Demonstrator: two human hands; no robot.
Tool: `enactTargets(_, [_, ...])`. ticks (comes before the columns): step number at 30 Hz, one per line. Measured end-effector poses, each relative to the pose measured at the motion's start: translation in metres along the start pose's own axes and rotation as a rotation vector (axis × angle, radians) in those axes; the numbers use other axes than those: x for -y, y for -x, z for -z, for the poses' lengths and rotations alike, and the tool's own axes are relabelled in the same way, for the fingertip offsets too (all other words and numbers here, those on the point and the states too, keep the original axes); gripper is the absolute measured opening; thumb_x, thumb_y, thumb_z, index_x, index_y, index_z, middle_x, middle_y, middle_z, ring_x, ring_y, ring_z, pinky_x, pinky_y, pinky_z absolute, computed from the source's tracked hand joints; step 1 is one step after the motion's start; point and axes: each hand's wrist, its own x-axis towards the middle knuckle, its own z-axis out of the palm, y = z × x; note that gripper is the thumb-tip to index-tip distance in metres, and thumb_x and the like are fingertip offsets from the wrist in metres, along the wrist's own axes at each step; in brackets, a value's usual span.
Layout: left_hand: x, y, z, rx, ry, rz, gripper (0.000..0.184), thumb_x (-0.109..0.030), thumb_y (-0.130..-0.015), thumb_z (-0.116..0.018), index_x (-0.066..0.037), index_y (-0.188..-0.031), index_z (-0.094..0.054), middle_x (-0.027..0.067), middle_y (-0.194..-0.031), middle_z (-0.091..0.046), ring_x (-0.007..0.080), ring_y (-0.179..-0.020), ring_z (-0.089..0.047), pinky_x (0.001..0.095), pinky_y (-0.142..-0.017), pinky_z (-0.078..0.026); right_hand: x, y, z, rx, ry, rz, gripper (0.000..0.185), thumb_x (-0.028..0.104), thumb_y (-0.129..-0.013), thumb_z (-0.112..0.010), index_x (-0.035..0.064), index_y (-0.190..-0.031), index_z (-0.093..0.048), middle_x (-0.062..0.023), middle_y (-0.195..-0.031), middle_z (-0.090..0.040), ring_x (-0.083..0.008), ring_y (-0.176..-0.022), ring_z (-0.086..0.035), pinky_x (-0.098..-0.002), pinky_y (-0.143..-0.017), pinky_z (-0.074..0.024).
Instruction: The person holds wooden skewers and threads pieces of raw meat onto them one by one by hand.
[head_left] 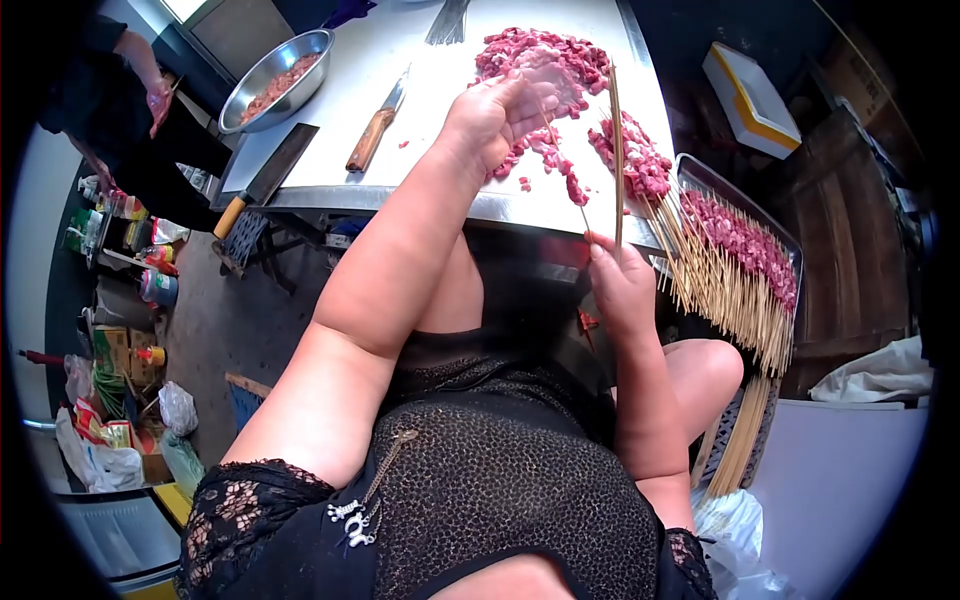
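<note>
At ten o'clock a cleaver (pixel 270 175) lies with its handle over the surface's edge (pixel 420 207), easy to grab but, I'd judge, easy to knock. Past it, at eleven, sits the metal bowl (pixel 290 90) of meat; nearer in, a knife (pixel 372 138) points its handle my way. Another person (pixel 130 110) stands beyond, at ten.

My left hand (pixel 495 115) is by the meat pile (pixel 540 55) at twelve to one, fingers loosely bent; whether they pinch the threaded skewer (pixel 573 188) I can't tell. The skewer slants down towards my right hand (pixel 622 285), which is closed on a bunch of bare sticks (pixel 617 150), probably to keep spares close. Their tall ends stand between that pile and the loaded skewers (pixel 640 165) at one, likely the main thing in my way. At two to three, the tray (pixel 797 235) carries more, stick ends towards me, presumably so the meat stays untouched.
</note>
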Motion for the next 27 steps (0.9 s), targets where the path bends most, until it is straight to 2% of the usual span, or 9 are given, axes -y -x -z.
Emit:
enactTargets(4, [0.002, -0.001, 0.004, 0.023, 0.119, 0.001, 0.023, -0.012, -0.094, -0.045, 0.006, -0.107, -0.051, 0.0200, -0.098, -0.062, 0.0273, -0.095, -0.062, 0.0388, -0.084, -0.054, 0.003, 0.005, 0.003, 0.030, -0.029, -0.026, 0.021, 0.006, -0.089, -0.054, -0.0023, -0.108, -0.059, 0.0063, -0.065, -0.048, -0.0003, -0.052, -0.038, -0.0145, -0.046, -0.0287])
enactTargets(6, [0.004, -0.003, 0.004, -0.041, 0.105, -0.038, 0.019, -0.006, -0.092, -0.047, 0.008, -0.105, -0.051, 0.0200, -0.098, -0.061, 0.0282, -0.096, -0.062, 0.0386, -0.085, -0.054, 0.006, 0.009, 0.000, -0.009, 0.044, 0.025, 0.021, 0.005, -0.089, -0.055, -0.0024, -0.108, -0.059, 0.0061, -0.065, -0.049, -0.0006, -0.053, -0.038, -0.0148, -0.046, -0.0289])
enactTargets(9, [0.004, -0.003, 0.006, -0.018, 0.085, -0.040, 0.017, 0.000, -0.090, -0.048, 0.008, -0.105, -0.050, 0.0212, -0.102, -0.059, 0.0289, -0.097, -0.061, 0.0381, -0.086, -0.054, 0.004, 0.009, 0.001, -0.013, 0.016, 0.088, 0.021, 0.005, -0.089, -0.055, -0.0022, -0.107, -0.060, 0.0058, -0.066, -0.049, -0.0008, -0.053, -0.038, -0.0153, -0.047, -0.0293])
enactTargets(19, [0.005, 0.003, 0.002, 0.037, 0.098, -0.066, 0.023, 0.000, -0.092, -0.044, 0.007, -0.113, -0.044, 0.0215, -0.108, -0.057, 0.0301, -0.099, -0.060, 0.0374, -0.087, -0.053, 0.009, 0.005, -0.001, -0.049, 0.122, 0.047, 0.020, 0.006, -0.089, -0.055, -0.0021, -0.107, -0.061, 0.0068, -0.063, -0.047, -0.0011, -0.052, -0.037, -0.0162, -0.046, -0.0282])
enactTargets(22, [0.001, 0.006, 0.001, 0.051, 0.067, -0.074, 0.023, -0.002, -0.092, -0.044, 0.006, -0.114, -0.045, 0.0204, -0.106, -0.058, 0.0286, -0.098, -0.061, 0.0375, -0.087, -0.053, 0.016, 0.005, 0.004, -0.051, 0.201, 0.038, 0.019, 0.007, -0.088, -0.056, -0.0008, -0.105, -0.063, 0.0065, -0.063, -0.049, -0.0014, -0.052, -0.039, -0.0169, -0.048, -0.0307])
enactTargets(24, [-0.002, 0.012, 0.001, 0.102, -0.038, -0.061, 0.023, -0.001, -0.092, -0.045, 0.005, -0.114, -0.046, 0.0195, -0.105, -0.059, 0.0269, -0.097, -0.061, 0.0372, -0.086, -0.054, 0.018, 0.004, 0.011, -0.056, 0.425, 0.137, 0.019, 0.008, -0.087, -0.057, 0.0003, -0.103, -0.064, 0.0059, -0.063, -0.052, -0.0014, -0.054, -0.040, -0.0177, -0.049, -0.0327])
enactTargets(27, [0.000, 0.007, 0.008, 0.110, -0.132, 0.000, 0.023, -0.001, -0.091, -0.045, 0.005, -0.114, -0.047, 0.0187, -0.103, -0.061, 0.0261, -0.096, -0.062, 0.0372, -0.084, -0.054, 0.021, 0.004, 0.018, -0.010, 0.485, 0.175, 0.018, 0.008, -0.087, -0.058, 0.0008, -0.102, -0.065, 0.0058, -0.065, -0.054, -0.0010, -0.055, -0.041, -0.0176, -0.050, -0.0337])
